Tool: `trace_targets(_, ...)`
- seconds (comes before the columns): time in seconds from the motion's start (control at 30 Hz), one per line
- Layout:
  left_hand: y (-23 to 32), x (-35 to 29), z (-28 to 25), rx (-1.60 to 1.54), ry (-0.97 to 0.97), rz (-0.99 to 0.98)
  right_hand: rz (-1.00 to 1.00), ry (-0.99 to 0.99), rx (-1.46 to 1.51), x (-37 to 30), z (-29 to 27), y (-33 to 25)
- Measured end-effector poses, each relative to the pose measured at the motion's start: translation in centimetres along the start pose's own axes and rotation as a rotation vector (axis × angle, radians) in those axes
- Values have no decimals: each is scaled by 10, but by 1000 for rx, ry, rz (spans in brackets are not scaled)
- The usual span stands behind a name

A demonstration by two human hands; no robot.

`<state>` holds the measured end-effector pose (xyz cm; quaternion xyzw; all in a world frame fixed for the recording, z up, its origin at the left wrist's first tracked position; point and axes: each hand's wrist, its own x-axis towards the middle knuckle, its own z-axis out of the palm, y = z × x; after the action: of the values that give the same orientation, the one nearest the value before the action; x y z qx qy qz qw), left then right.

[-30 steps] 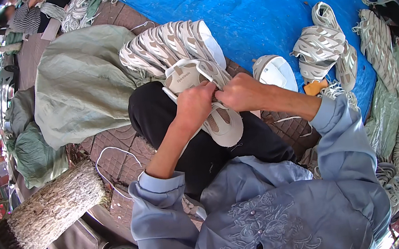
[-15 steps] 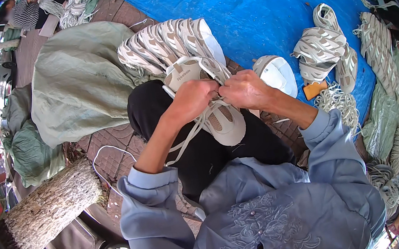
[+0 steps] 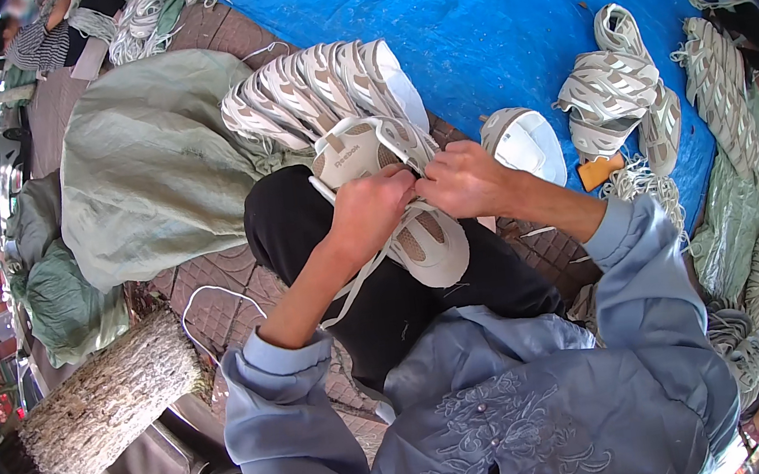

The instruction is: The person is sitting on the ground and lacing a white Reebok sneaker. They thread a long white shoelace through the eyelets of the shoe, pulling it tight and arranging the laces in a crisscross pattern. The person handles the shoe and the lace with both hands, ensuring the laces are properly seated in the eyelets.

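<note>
A beige and white shoe upper (image 3: pixel 430 257) lies across my black-trousered knees, toe toward me. Its tan tongue (image 3: pixel 353 157) stands up at the far end. My left hand (image 3: pixel 374 207) is closed at the lacing, thumb and fingers pinched together. A pale flat shoelace (image 3: pixel 355 289) runs from beneath it and hangs over my left thigh. My right hand (image 3: pixel 462 181) pinches at the right-hand eyelet edge, its fingertips nearly meeting the left ones. The fingers cover the exact spot they grip.
Nested shoe uppers (image 3: pixel 320 88) lie just beyond my knees. On the blue tarp (image 3: pixel 484 11) sit a white-lined upper (image 3: pixel 525 145), a stack of uppers (image 3: pixel 609 87), an orange-handled object (image 3: pixel 599 172) and loose laces (image 3: pixel 647 190). Left are a grey-green sack (image 3: pixel 152 161) and a tree trunk (image 3: pixel 106 398).
The shoe upper and both hands have shifted slightly toward me. The tongue leans a little differently. The lace ends lie closer to my left hand.
</note>
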<state>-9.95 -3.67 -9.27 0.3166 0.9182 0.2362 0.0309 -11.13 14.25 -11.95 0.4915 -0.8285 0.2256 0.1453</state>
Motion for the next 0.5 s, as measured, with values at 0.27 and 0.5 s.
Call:
trace_targets(0.27, -4, -1, -1, -50, -8, 21, 17, 82, -17, -1, 0, -4)
trace_targets(0.5, -2, -9, -11, 150, 102, 134, 317, -49, 263, 0, -4, -4)
